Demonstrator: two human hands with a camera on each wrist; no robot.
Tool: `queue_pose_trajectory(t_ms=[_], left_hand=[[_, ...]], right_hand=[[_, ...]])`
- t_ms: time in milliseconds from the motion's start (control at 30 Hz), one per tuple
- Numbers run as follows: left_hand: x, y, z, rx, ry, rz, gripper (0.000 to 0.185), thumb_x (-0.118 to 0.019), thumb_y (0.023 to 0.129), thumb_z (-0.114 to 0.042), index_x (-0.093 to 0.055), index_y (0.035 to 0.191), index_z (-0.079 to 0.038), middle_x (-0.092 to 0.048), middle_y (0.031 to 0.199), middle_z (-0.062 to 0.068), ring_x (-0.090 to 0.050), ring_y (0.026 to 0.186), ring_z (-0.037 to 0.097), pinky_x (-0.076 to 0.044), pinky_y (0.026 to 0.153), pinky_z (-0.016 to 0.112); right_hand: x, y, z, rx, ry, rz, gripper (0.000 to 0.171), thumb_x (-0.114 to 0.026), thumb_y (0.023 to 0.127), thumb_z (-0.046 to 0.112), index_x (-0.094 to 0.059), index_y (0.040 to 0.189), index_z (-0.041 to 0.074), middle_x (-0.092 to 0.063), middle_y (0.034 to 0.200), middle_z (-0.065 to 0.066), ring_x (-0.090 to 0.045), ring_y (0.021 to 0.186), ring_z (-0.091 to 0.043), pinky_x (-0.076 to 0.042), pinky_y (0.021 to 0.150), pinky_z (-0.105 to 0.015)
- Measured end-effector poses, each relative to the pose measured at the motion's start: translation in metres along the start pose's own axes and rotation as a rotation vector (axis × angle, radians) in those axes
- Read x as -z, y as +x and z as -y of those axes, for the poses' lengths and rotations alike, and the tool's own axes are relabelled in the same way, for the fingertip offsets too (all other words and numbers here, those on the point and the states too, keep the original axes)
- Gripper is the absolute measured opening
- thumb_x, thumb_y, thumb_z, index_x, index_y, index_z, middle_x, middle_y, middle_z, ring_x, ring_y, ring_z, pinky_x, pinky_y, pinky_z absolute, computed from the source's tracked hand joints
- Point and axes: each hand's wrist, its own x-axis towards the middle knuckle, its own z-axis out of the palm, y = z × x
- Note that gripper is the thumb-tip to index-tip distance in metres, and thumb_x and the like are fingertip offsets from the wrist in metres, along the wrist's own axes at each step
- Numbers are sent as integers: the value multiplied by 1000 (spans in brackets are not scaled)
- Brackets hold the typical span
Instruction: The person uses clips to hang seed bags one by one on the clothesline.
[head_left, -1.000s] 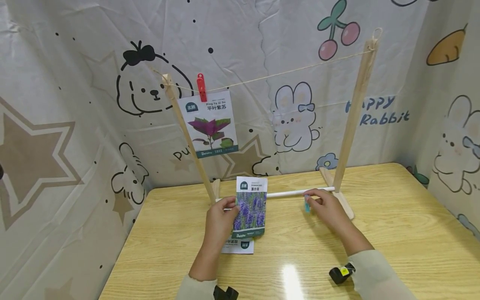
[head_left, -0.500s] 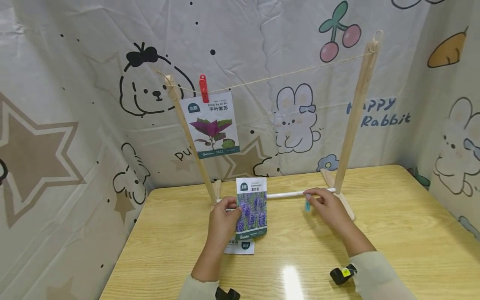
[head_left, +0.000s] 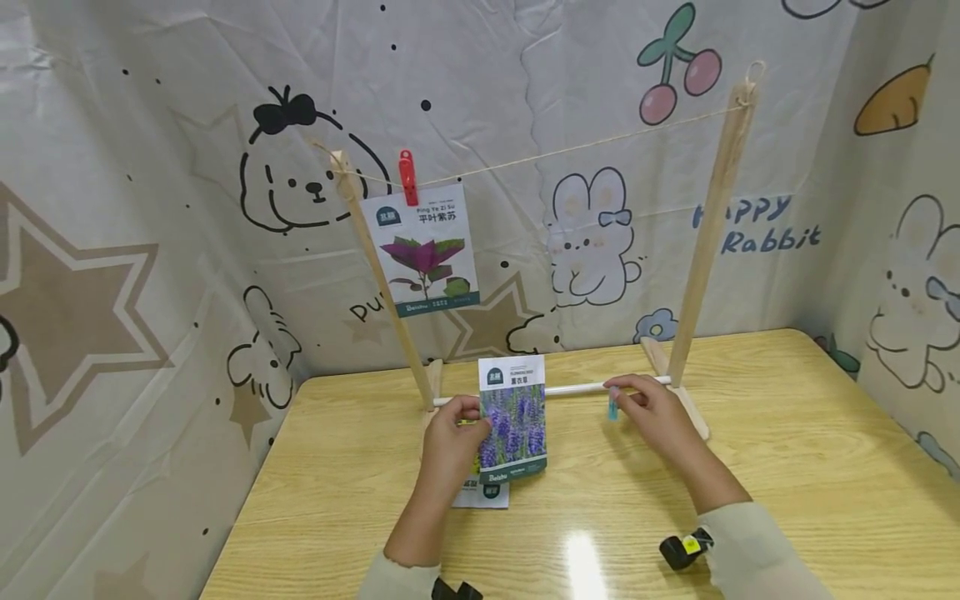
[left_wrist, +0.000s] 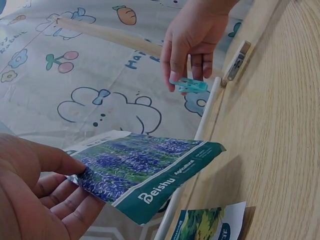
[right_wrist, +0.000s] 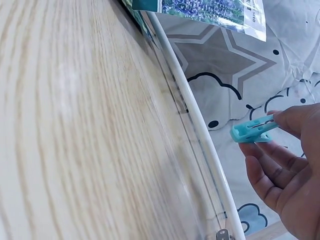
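Note:
My left hand (head_left: pixel 450 442) pinches a seed packet with purple flowers (head_left: pixel 513 419) by its left edge and holds it upright above the table; the same purple packet (left_wrist: pixel 145 172) shows in the left wrist view. My right hand (head_left: pixel 652 412) pinches a small teal clothespin (head_left: pixel 612 409) just above the white bottom rod (head_left: pixel 577 388) of the wooden rack. That teal clothespin (right_wrist: pixel 252 130) sits between thumb and fingertips in the right wrist view. Another packet (head_left: pixel 483 493) lies flat under the held one. A purple-leaf packet (head_left: pixel 425 250) hangs from the string (head_left: pixel 570 150) by a red clothespin (head_left: pixel 407 177).
The rack has two wooden posts (head_left: pixel 708 225) on feet at the back of the wooden table (head_left: pixel 787 467). Cartoon-printed cloth (head_left: pixel 150 250) walls the table on the left, back and right. The string's right stretch is bare.
The left hand has lifted the purple-flower packet slightly and shifted it right, turning it more square to the camera. The right hand with the teal clothespin has barely moved.

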Motion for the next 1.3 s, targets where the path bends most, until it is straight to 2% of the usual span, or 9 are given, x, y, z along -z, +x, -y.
queue_pose_trajectory(t_ms=[200, 433, 633, 767, 900, 1133, 1300], left_hand=[[1, 0, -2, 1, -15, 4, 29, -68, 88, -4, -65, 117, -1, -62, 110, 13, -60, 79, 12, -51, 67, 26], [1, 3, -4, -9, -32, -12, 25, -66, 93, -4, -61, 117, -1, -57, 111, 13, -58, 82, 13, -48, 66, 24], [1, 5, -6, -26, -55, -35, 22, -63, 94, -3, -61, 116, -2, -57, 108, 13, -57, 79, 13, -47, 64, 23], [2, 4, -8, -36, -71, -25, 21, -62, 95, -3, -61, 116, -2, -57, 108, 12, -58, 77, 13, -47, 62, 23], [3, 5, -10, -52, -81, -22, 22, -62, 95, -2, -60, 117, -2, -56, 108, 13, -60, 81, 15, -47, 63, 23], [2, 7, -12, -59, -67, -26, 21, -60, 97, -3, -60, 118, -2, -57, 109, 13, -62, 87, 17, -49, 68, 25], [2, 9, -14, -70, -55, -17, 20, -60, 98, -5, -60, 118, -4, -58, 110, 13, -61, 85, 17, -49, 68, 25]], right_hand=[[3, 0, 1, 22, -14, -20, 31, -56, 104, 36, -67, 125, 16, -66, 126, -12, -57, 83, -18, -48, 66, -28], [8, 0, 4, 54, -14, -31, 29, -57, 104, 31, -68, 125, 15, -65, 130, -13, -65, 101, -25, -51, 71, -26], [11, 3, 6, 65, -26, -31, 30, -55, 105, 34, -68, 125, 15, -65, 130, -13, -65, 100, -26, -50, 72, -28], [12, 3, 6, 68, -29, -26, 31, -55, 105, 34, -68, 125, 15, -65, 130, -13, -66, 101, -26, -51, 73, -29], [14, 4, 7, 71, -30, -19, 31, -55, 105, 33, -67, 126, 14, -65, 129, -14, -65, 97, -23, -50, 71, -28], [20, 5, 12, 84, -34, -8, 30, -54, 105, 31, -67, 126, 14, -65, 122, -13, -57, 79, -17, -47, 61, -27], [22, 6, 14, 103, -29, -3, 30, -54, 106, 29, -67, 127, 13, -64, 124, -13, -58, 80, -19, -47, 61, -27]])
